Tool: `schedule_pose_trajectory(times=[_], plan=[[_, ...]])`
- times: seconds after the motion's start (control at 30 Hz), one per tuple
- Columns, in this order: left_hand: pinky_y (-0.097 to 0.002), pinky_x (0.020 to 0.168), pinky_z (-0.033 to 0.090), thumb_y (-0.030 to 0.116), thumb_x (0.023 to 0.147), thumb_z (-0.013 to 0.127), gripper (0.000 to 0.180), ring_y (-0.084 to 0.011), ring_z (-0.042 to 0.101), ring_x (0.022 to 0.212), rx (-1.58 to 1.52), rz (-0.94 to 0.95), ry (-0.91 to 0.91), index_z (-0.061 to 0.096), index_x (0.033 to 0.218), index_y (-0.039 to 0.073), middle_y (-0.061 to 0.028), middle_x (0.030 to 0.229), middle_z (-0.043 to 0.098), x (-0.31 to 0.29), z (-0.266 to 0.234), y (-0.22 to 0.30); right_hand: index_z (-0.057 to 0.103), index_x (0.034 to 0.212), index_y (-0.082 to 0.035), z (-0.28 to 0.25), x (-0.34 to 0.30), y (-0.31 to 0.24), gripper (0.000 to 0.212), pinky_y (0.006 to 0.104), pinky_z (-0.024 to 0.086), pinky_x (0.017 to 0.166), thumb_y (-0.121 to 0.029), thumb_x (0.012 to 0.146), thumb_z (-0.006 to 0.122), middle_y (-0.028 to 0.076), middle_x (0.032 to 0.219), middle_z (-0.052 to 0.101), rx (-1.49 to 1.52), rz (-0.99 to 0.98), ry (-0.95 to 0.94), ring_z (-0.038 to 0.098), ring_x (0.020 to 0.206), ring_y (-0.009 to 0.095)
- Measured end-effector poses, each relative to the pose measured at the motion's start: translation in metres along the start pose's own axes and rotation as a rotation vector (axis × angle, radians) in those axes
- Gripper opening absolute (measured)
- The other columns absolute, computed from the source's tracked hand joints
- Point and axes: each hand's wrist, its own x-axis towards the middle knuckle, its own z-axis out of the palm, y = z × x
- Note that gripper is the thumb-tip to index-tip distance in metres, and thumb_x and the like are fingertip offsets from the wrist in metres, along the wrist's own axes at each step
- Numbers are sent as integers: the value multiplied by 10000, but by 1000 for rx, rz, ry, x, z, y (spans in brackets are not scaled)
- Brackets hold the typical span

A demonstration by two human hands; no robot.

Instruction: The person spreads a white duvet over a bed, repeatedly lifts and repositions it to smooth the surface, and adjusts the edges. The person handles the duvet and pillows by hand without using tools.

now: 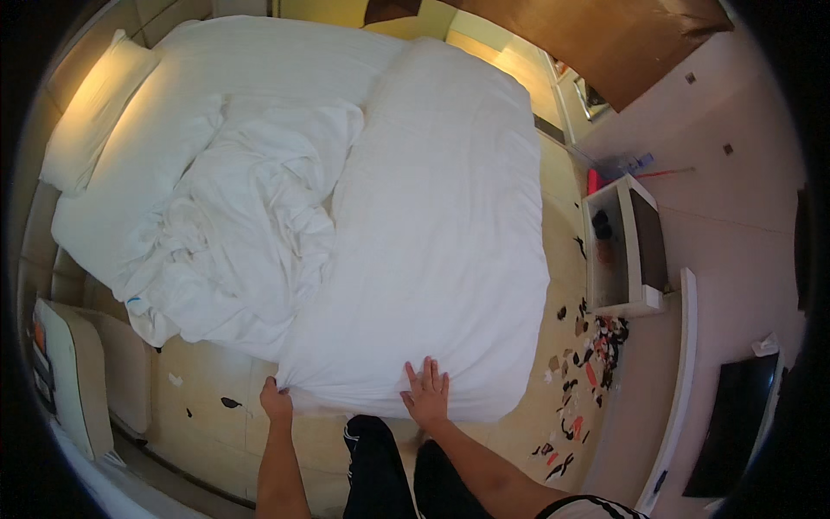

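A large bed is spread with a white duvet point(441, 233), smooth over the foot half and hanging down at the side nearest me. My left hand point(277, 401) pinches the edge of this duvet, and creases fan out from the grip. Fingers spread, my right hand point(425, 394) lies flat on the duvet's near side. Farther left, a crumpled heap of white bedding point(251, 216) rests on the mattress. A white pillow point(97, 117) leans against the headboard at the far left.
Many shoes and sandals point(596, 355) are scattered on the tiled floor at the right. A white cabinet point(622, 251) stands by the wall, near a wall-mounted dark screen point(731, 424). An armchair point(82, 372) is at the near left. Brown curtain point(605, 43) hangs at the top right.
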Motion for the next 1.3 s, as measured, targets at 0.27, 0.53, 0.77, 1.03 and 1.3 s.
schedule_pose_trajectory(times=[0.27,0.53,0.77,1.03,1.3], plan=[[-512,1035,225,59,786,528,532,-396,344,1232,42,209,305,368,1268,-97,-219,1341,366,-46,53,147,355,1382,-308,-26,14,-8,593,590,169,1034,-346,838,588,159,1477,193,93,12,133,206,1354,340],[-543,1077,126,297,874,461,539,-316,233,1345,444,775,-80,356,1387,168,-155,1451,269,-5,75,199,465,1308,-307,11,45,131,499,560,154,1063,-287,817,550,105,1404,365,-66,199,294,253,1337,306],[-530,1088,61,213,942,331,499,-316,138,1378,501,532,257,262,1420,85,-141,1491,178,-33,95,186,191,1448,-231,53,-114,263,593,571,77,1069,-332,912,422,160,1479,198,-136,876,84,141,1378,319],[-537,1091,57,290,907,431,540,-277,175,1371,310,796,-229,305,1404,121,-119,1481,216,-111,169,290,428,1344,-184,-8,56,112,496,521,125,1083,-310,867,483,124,1442,310,146,-18,394,216,1362,267],[-528,1088,93,250,935,384,502,-291,148,1378,556,582,101,277,1422,184,-142,1492,166,23,93,238,277,1414,-301,-18,44,299,504,549,104,1081,-371,924,373,110,1478,229,59,612,315,171,1371,316]])
